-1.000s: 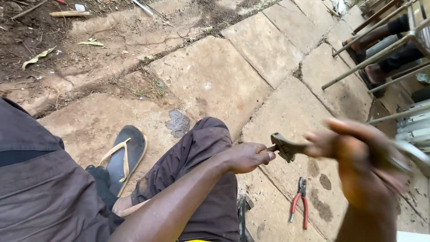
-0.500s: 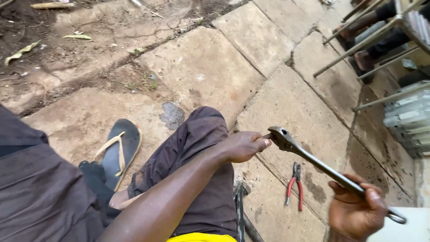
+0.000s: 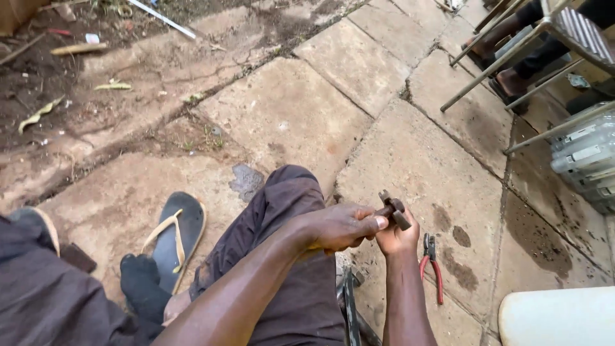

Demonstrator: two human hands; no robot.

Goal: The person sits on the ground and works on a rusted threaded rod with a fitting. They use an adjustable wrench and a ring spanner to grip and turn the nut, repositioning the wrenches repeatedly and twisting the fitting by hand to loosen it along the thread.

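Two hands meet on one dark, rusty metal wrench head [image 3: 392, 210] above the paving slabs.
The left hand [image 3: 336, 227] pinches it, the right hand [image 3: 396, 236] grips below; work looks unfinished. Red-handled pliers [image 3: 432, 266] lie just right; chair legs [image 3: 493, 70] stand well apart.

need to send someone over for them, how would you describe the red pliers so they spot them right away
Start at the big concrete paving slab in front of the seated person's bent knee, then look just to the right of the person's two joined hands. The pliers lie flat there on the ground, jaws pointing away from the person. Their red handles set them apart from the dark, rusty tool held in the hands.
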